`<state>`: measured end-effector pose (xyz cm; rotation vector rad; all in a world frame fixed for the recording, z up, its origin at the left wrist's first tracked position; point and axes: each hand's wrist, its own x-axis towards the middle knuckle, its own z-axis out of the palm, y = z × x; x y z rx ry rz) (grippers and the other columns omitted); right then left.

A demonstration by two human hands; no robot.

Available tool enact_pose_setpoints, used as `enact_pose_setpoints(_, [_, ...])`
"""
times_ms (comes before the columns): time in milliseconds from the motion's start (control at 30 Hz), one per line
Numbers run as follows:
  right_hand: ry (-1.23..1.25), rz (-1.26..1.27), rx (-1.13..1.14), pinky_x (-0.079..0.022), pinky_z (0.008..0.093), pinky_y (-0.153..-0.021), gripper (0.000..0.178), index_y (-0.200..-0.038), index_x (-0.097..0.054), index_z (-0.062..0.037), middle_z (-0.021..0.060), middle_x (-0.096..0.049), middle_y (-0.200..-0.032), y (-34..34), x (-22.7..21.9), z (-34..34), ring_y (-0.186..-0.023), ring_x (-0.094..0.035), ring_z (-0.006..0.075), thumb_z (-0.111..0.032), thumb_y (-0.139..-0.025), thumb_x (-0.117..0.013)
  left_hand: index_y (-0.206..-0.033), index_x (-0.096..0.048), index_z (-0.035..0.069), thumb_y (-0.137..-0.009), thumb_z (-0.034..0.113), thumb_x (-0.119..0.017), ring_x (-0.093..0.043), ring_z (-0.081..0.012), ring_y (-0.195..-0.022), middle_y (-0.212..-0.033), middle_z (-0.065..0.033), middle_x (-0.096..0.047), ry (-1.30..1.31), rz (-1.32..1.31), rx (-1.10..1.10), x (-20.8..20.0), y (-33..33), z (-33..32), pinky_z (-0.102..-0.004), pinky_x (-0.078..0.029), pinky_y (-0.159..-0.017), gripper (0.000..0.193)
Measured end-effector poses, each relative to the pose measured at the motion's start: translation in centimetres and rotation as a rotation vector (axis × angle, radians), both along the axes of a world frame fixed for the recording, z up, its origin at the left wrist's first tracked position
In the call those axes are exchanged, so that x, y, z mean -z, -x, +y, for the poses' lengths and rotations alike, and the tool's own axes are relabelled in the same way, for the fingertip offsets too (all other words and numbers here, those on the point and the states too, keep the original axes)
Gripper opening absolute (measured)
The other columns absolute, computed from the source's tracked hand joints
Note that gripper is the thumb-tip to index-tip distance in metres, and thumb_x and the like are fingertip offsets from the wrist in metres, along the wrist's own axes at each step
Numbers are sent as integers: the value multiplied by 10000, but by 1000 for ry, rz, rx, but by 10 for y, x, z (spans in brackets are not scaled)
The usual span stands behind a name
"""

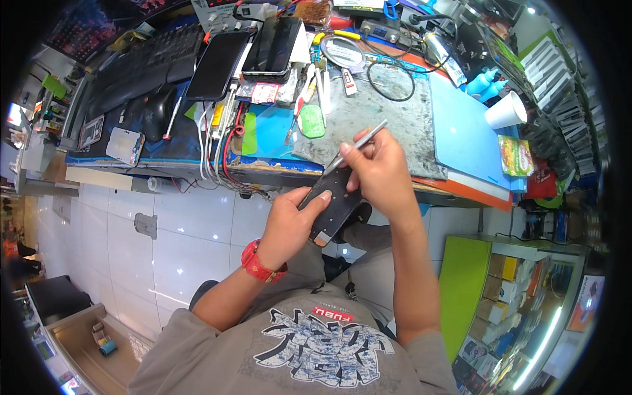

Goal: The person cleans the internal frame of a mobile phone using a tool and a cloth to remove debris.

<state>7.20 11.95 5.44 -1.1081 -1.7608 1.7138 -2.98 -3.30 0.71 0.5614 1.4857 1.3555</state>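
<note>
My left hand, with a red watch on its wrist, grips the left edge of a black phone body in front of the bench edge. Small light dots are spread over the phone's dark face, and a copper-coloured patch shows at its near end. Pinched in my right hand is a slim grey pen-shaped metal tool. It slants down to the left, and its lower end meets the phone's far left edge. My right fingers are close against the phone's right side; their tips are partly hidden.
On the bench, a stained grey mat lies beyond my hands. Two phones, a keyboard and a mouse are at left. A magnifying glass, green-headed brush, looped cable and white cup stand further over.
</note>
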Motion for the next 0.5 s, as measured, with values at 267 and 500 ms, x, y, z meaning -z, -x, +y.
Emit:
enact_pose_setpoints(267, [-28, 25, 54, -461, 274, -443, 280, -1089, -510, 40, 126, -679, -765, 0, -1, 8, -497, -597, 119, -112, -947, -698, -986, -726, -34, -1000, 223, -659, -580, -39, -697, -814, -8, -693, -5, -53, -8, -3, -2, 1, -229, -460, -610, 266])
enact_pose_setpoints(500, [-37, 23, 26, -431, 252, -422, 271, -1099, -498, 7, 101, -674, -764, -1, 0, 2, -494, -603, 113, -125, -963, -691, -986, -730, -35, -1000, 217, -664, -568, -31, -678, -797, 5, -685, -6, -30, -29, 1, -3, 1, -228, -447, -584, 260])
